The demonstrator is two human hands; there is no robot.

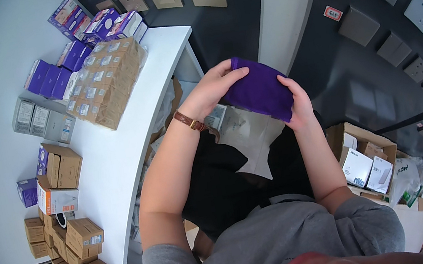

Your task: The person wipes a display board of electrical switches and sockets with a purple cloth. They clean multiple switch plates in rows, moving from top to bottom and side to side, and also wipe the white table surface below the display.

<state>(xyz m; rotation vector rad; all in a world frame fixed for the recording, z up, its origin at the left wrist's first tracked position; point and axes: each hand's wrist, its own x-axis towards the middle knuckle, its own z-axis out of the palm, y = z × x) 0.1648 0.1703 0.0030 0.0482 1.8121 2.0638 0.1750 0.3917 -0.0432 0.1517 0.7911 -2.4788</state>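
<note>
A dark purple folded cloth (259,88) is stretched between my two hands, above my knees. My left hand (220,82) pinches its upper left corner, the thumb lying on top. On the opposite side, my right hand (299,102) grips the right edge, with the thumb near the upper corner and the fingers hidden behind. A brown leather-strap watch (194,124) is on my left wrist. The cloth looks smooth and flat, with its lower edge hanging free.
A white shelf (107,162) at the left bears plastic-wrapped small cartons (102,83), purple boxes (49,77) and brown cartons (84,237). Dark panels with wall switches (358,25) and sockets rise ahead and right. An open cardboard box (367,160) holding white packages stands at the right.
</note>
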